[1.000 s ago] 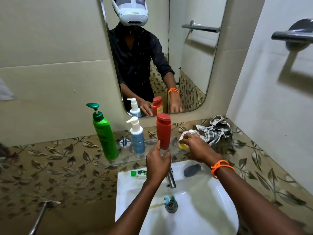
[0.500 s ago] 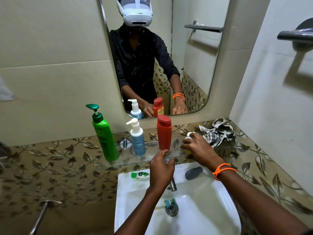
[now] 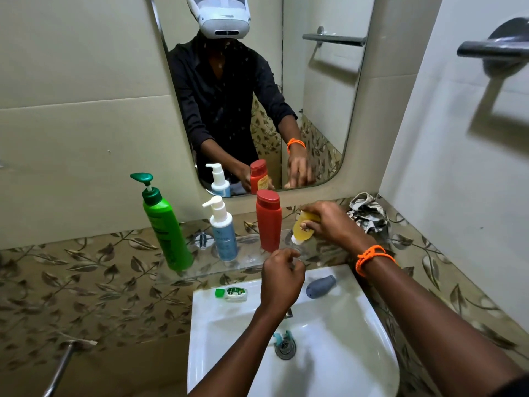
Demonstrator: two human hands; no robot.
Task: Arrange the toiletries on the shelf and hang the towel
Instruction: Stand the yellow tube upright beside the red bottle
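A glass shelf [image 3: 197, 272] under the mirror carries a tall green pump bottle [image 3: 169, 233], a small blue pump bottle [image 3: 224, 234] and a red bottle [image 3: 268, 222], all upright. My right hand [image 3: 332, 223] grips a small yellow bottle [image 3: 303, 227], tilted cap-down just above the shelf's right end. My left hand [image 3: 282, 279] hovers with curled fingers in front of the red bottle, holding nothing. A checked towel [image 3: 367, 212] lies crumpled in the corner. A small green-capped bottle [image 3: 232, 293] and a grey object [image 3: 320, 286] lie on the sink rim.
The white sink [image 3: 372, 333] sits below the shelf, its tap hidden behind my left hand. A towel bar [image 3: 492, 48] is fixed to the right wall, high up. A metal rail [image 3: 57, 371] shows at the lower left.
My right hand has lifted the yellow bottle from beside the towel and tilted it over the shelf. My left hand has drawn back from the red bottle.
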